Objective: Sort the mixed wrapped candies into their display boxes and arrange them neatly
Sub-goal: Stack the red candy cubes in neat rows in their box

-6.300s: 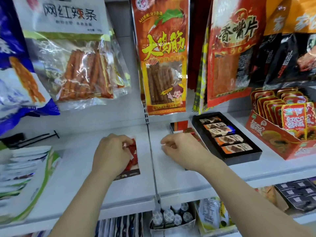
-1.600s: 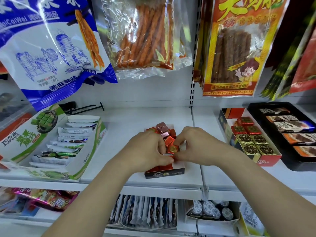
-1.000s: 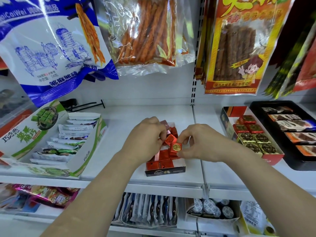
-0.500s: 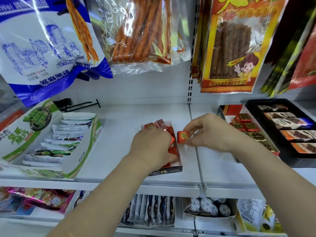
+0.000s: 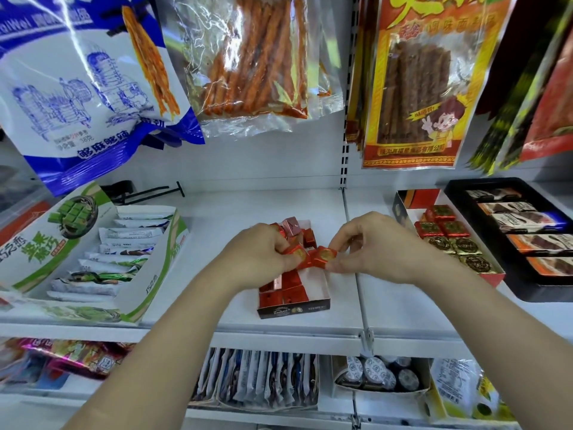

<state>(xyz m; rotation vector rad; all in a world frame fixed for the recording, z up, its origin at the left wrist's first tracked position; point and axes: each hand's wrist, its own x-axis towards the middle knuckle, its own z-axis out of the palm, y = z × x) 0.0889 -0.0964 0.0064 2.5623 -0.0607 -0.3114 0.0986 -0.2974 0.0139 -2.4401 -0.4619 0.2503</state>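
2 bare forearms reach in from the bottom edge, no sleeves visible. The left hand (image 5: 260, 259) and right hand (image 5: 376, 246) wear no gloves, rings or watches.

This is a shop's snack aisle. White metal shelves (image 5: 279, 333) carry open display boxes (image 5: 145, 293) of wrapped sweets, and a black tray (image 5: 527, 290) of bars sits at right. Across the top of the frame, printed snack bags (image 5: 412, 88) hang from pegs. A lower shelf at the bottom holds more packets (image 5: 263, 380).
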